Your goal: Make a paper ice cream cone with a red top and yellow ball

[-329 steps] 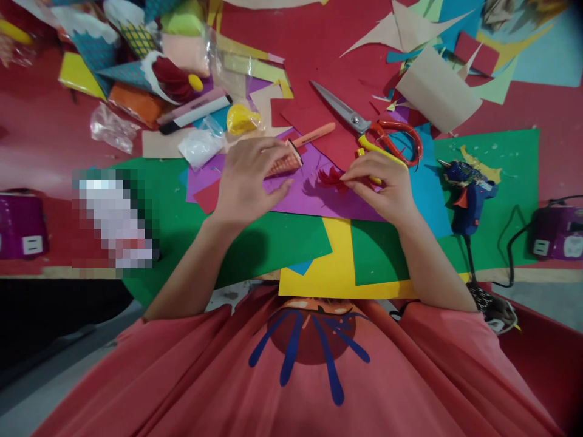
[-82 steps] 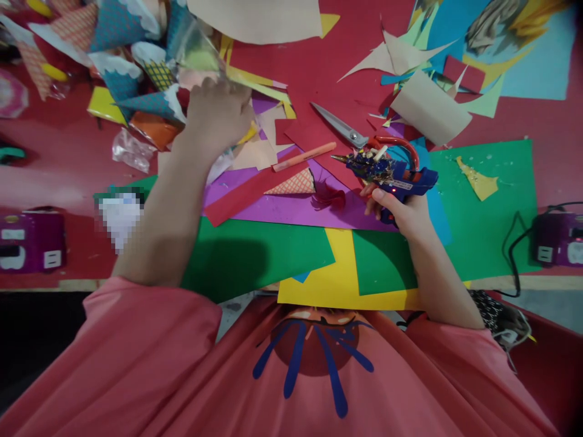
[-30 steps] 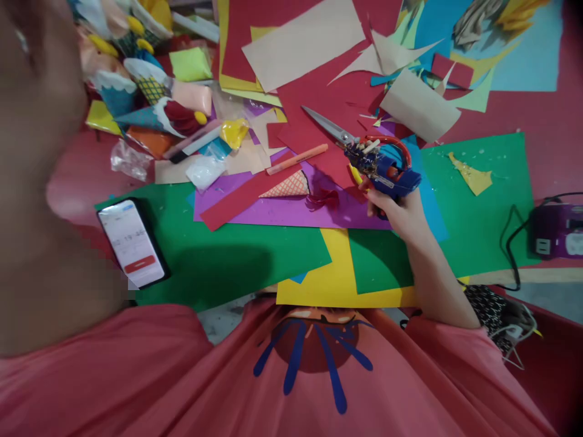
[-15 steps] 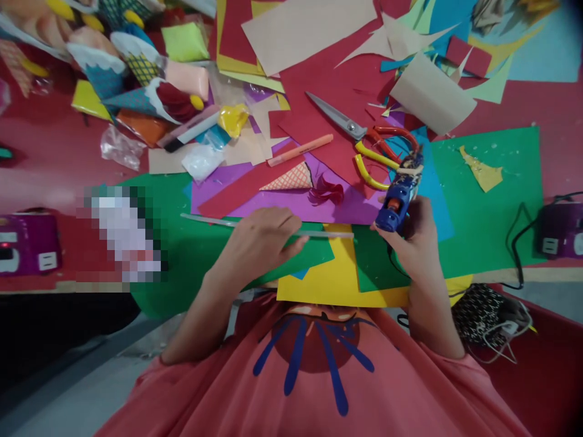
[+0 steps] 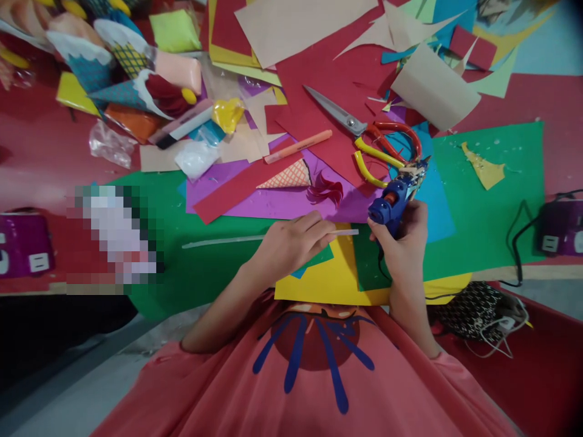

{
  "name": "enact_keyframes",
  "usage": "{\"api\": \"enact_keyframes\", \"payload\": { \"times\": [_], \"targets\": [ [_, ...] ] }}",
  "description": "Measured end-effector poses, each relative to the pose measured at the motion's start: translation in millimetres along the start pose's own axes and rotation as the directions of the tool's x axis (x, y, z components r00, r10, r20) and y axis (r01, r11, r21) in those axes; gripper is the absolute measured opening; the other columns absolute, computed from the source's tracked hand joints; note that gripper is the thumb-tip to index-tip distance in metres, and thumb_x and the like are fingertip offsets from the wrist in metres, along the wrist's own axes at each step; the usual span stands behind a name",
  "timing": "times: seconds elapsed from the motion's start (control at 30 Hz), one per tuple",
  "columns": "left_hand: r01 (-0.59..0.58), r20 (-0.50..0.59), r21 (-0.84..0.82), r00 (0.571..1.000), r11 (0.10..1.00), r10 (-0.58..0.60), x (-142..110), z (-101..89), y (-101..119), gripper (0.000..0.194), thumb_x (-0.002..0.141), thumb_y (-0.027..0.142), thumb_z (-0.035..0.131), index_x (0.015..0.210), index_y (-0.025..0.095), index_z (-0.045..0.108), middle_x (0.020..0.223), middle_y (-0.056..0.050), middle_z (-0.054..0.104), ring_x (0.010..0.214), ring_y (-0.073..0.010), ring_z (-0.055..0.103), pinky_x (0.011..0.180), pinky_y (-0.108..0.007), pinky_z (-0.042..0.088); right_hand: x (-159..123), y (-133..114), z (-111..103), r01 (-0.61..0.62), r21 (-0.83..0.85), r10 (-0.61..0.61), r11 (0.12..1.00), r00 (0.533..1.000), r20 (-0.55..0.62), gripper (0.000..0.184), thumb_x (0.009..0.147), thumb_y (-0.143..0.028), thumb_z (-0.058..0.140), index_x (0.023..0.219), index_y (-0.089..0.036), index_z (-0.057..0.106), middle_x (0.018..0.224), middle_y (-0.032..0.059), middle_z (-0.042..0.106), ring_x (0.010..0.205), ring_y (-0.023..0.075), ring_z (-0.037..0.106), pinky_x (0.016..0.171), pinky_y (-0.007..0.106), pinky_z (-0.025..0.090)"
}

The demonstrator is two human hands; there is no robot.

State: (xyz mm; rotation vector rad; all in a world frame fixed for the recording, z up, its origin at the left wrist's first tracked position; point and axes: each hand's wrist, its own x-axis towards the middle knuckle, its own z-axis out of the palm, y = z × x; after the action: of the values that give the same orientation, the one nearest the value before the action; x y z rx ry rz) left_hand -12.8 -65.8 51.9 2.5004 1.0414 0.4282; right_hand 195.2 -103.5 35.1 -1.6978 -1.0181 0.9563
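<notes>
My left hand [image 5: 296, 240] is closed around a long translucent glue stick [image 5: 223, 241], whose right end pokes out past the fingertips. That end lies close to the back of a blue hot glue gun [image 5: 388, 205], apart from it by a small gap. My right hand [image 5: 405, 233] grips the glue gun, its nozzle pointing up and away from me. Beyond my hands, a small paper cone [image 5: 286, 175] with an orange lattice rests on purple paper [image 5: 255, 203], and a dark red paper curl [image 5: 327, 189] lies beside its wide end.
Large scissors [image 5: 353, 124] with red and yellow handles lie just past the glue gun. An orange pen [image 5: 298, 147] is left of them. Decorated cones [image 5: 141, 94] and clay packets [image 5: 175, 30] crowd the far left. A black cord [image 5: 517, 249] runs to a purple box [image 5: 562, 227] at right.
My left hand has slid right along the glue stick and now grips it near its right end. My right hand has tilted the glue gun and shifted it slightly left.
</notes>
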Motion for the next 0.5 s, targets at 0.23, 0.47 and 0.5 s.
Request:
{"api": "enact_keyframes", "payload": {
  "times": [0.23, 0.47, 0.5],
  "targets": [
    [0.02, -0.083, -0.053, 0.996, 0.998, -0.025, 4, 2.1, 0, 0.035, 0.106, 0.031, 0.032, 0.096, 0.017, 0.063, 0.082, -0.002, 0.072, 0.072, -0.0102, 0.068, 0.061, -0.02, 0.045, -3, 4, 2, 0.056, -0.025, -0.053, 0.998, 0.992, 0.116, 0.033, 0.088, -0.039, 0.064, 0.114, -0.028, 0.047, 0.108, 0.0058, 0.056, 0.091, 0.0197, 0.061, 0.08, 0.038, 0.056],
    [-0.022, -0.163, -0.043, 0.987, 0.999, 0.014, 11, 6.5, 5, 0.034, 0.106, 0.029, 0.028, 0.115, 0.018, 0.059, 0.094, -0.003, 0.076, 0.078, -0.0119, 0.073, 0.063, -0.02, 0.05, -6, 5, 5, 0.048, 0.065, -0.053, 0.997, 0.995, 0.081, 0.038, 0.087, -0.044, 0.069, 0.114, -0.027, 0.048, 0.109, 0.0042, 0.054, 0.069, 0.0105, 0.061, 0.054, 0.026, 0.055],
    [-0.028, -0.17, -0.045, 0.985, 0.999, 0.02, 12, 6.7, 5, 0.034, 0.107, 0.029, 0.028, 0.115, 0.018, 0.059, 0.095, -0.003, 0.076, 0.079, -0.0121, 0.074, 0.064, -0.02, 0.051, -6, 4, 5, 0.046, 0.075, -0.05, 0.996, 0.997, 0.065, 0.038, 0.086, -0.044, 0.07, 0.113, -0.027, 0.049, 0.109, 0.0038, 0.053, 0.065, 0.0091, 0.06, 0.051, 0.025, 0.054]
  ]
}}
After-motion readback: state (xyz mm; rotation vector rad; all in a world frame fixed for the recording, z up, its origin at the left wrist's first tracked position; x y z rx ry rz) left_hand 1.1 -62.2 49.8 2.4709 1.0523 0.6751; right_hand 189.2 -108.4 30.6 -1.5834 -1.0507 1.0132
